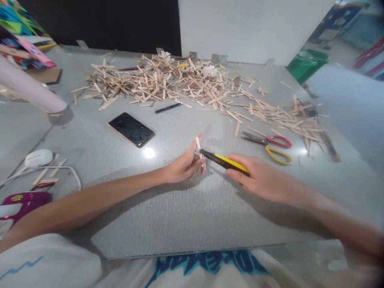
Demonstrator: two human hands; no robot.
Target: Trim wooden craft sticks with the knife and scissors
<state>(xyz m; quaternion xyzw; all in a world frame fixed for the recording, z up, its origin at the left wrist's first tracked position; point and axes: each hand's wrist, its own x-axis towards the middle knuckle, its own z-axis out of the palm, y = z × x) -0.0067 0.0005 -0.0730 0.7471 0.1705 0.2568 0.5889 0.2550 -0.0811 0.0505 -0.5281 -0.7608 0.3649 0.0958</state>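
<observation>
Head view: a grey bench (180, 220) with a glossy, finely streaked top runs from a straight front edge to upright panels, one matt black (120, 24) and one smooth white (240, 28), along its rear edge. Between front and rear edges, near the bench's middle, the left grip (184, 166) is pinching a slim, flat, pale wooden strip (198, 143) between thumb and fingers, tilted. The right grip (264, 176) is wrapped around a utility knife (222, 160), its body black with a ridged yellow stripe; its dark nose meets or nearly meets the strip, I cannot tell which.

Towards the rear edge spreads a tangled heap of flat wooden sticks (168, 82), thinning out towards the right edge. Nearer that right edge lie scissors (265, 141) with dark metal blades and looped handles, one red, one yellow. Left of the middle rests a glossy black rectangular phone (132, 129), with a slender black pen (168, 108) between it and the heap. Towards the left edge are a smooth, rounded white object (39, 158) and a curving white cable (70, 168).
</observation>
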